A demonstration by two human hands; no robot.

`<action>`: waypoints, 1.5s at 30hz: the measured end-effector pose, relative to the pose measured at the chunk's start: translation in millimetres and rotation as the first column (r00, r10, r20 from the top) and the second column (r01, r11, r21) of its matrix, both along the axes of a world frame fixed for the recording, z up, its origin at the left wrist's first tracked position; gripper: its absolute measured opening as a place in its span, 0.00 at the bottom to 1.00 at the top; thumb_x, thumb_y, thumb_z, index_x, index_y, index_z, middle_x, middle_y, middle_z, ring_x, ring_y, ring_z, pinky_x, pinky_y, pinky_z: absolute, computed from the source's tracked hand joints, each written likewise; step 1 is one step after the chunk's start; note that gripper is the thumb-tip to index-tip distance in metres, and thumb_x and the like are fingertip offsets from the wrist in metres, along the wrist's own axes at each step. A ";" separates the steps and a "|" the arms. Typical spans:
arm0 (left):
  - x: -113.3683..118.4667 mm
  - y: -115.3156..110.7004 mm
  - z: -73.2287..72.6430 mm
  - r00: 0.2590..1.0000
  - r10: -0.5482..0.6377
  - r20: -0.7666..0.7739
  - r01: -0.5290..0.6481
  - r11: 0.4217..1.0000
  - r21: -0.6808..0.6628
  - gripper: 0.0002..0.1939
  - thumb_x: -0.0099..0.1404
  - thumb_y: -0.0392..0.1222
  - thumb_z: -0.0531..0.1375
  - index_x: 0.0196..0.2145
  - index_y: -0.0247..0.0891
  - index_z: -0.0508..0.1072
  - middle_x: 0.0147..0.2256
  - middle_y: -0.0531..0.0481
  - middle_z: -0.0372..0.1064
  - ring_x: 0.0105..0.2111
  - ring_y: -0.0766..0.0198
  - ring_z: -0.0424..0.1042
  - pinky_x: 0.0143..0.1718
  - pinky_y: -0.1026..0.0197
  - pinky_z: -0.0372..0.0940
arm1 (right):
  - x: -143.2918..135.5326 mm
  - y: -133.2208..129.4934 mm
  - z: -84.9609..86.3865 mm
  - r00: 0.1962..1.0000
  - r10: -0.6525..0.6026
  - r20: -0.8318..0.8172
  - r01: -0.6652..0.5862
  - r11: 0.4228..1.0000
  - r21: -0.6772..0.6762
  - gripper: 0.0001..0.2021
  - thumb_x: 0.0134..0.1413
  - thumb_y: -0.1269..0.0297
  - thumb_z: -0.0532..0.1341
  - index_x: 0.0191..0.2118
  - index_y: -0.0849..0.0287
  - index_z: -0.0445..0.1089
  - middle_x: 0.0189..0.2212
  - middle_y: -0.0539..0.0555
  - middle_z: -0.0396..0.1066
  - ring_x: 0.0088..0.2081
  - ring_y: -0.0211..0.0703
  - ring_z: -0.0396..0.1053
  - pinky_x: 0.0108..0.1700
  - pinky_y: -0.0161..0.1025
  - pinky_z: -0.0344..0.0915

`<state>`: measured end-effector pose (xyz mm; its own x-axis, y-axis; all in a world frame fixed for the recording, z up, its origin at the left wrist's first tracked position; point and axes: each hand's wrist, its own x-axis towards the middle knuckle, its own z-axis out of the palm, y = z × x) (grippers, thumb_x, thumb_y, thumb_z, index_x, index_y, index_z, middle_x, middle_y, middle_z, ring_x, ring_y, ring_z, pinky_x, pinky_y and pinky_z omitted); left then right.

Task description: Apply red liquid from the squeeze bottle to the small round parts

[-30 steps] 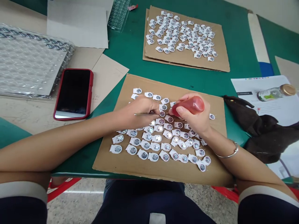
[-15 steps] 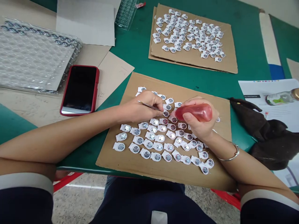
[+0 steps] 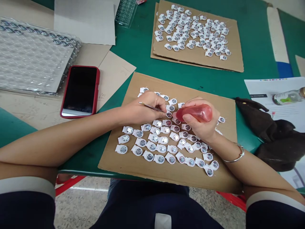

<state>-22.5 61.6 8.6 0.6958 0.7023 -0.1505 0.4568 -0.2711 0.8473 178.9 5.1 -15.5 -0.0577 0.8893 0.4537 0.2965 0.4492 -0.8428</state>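
My left hand [image 3: 143, 109] is closed in a pinch on thin metal tweezers [image 3: 149, 106], their tips over a small round silver part with a white tab [image 3: 168, 114]. My right hand [image 3: 206, 125] wraps round a red squeeze bottle [image 3: 199, 113], tilted with its nozzle pointing left, close to the tweezer tips. Whether the nozzle touches the part I cannot tell. Under both hands lies a cardboard sheet [image 3: 124, 165] covered with loose rows of several such parts; my hands hide some of them.
Farther back, a stacked cardboard sheet [image 3: 228, 65] bears more of these parts. To the left lie a red-cased phone [image 3: 79, 90] and a clear bubbled plastic pack [image 3: 33, 57]. On the right are dark brown cloth [image 3: 276, 146], a printed paper [image 3: 257, 86] and a small glass bottle [image 3: 288, 97].
My right hand and the red squeeze bottle have shifted slightly left, bringing the nozzle nearer the tweezer tips. My left hand has stayed almost still.
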 end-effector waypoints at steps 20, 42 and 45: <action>-1.6 0.6 -3.6 1.000 -0.007 0.001 0.007 1.000 0.001 0.07 0.54 0.42 0.60 0.27 0.37 0.75 0.26 0.52 0.71 0.24 0.70 0.68 0.22 0.67 0.58 | 1.4 -0.9 2.9 1.000 -0.026 0.017 0.026 0.999 -0.021 0.11 0.39 0.67 0.66 0.34 0.57 0.69 0.28 0.49 0.69 0.30 0.36 0.66 0.33 0.39 0.64; -3.6 1.0 -6.2 0.999 -0.040 0.016 0.040 0.999 0.018 0.09 0.55 0.46 0.60 0.28 0.38 0.75 0.27 0.52 0.71 0.26 0.70 0.67 0.24 0.67 0.57 | 3.0 0.2 1.4 0.996 -0.080 0.046 0.081 0.996 -0.023 0.10 0.41 0.60 0.65 0.32 0.56 0.68 0.26 0.49 0.68 0.29 0.35 0.67 0.31 0.38 0.65; -3.8 1.0 -6.3 0.999 -0.036 0.013 0.036 0.999 0.022 0.09 0.55 0.46 0.60 0.28 0.38 0.75 0.27 0.52 0.71 0.26 0.69 0.67 0.24 0.67 0.57 | 3.4 0.5 1.9 0.994 -0.090 0.060 0.092 0.996 -0.019 0.11 0.41 0.59 0.65 0.32 0.55 0.68 0.26 0.49 0.68 0.29 0.36 0.67 0.31 0.38 0.65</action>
<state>-26.3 62.5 2.3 0.7224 0.6798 -0.1264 0.4353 -0.3051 0.8470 182.2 5.5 -13.6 -0.0021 0.9016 0.4326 0.3848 0.4001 -0.8318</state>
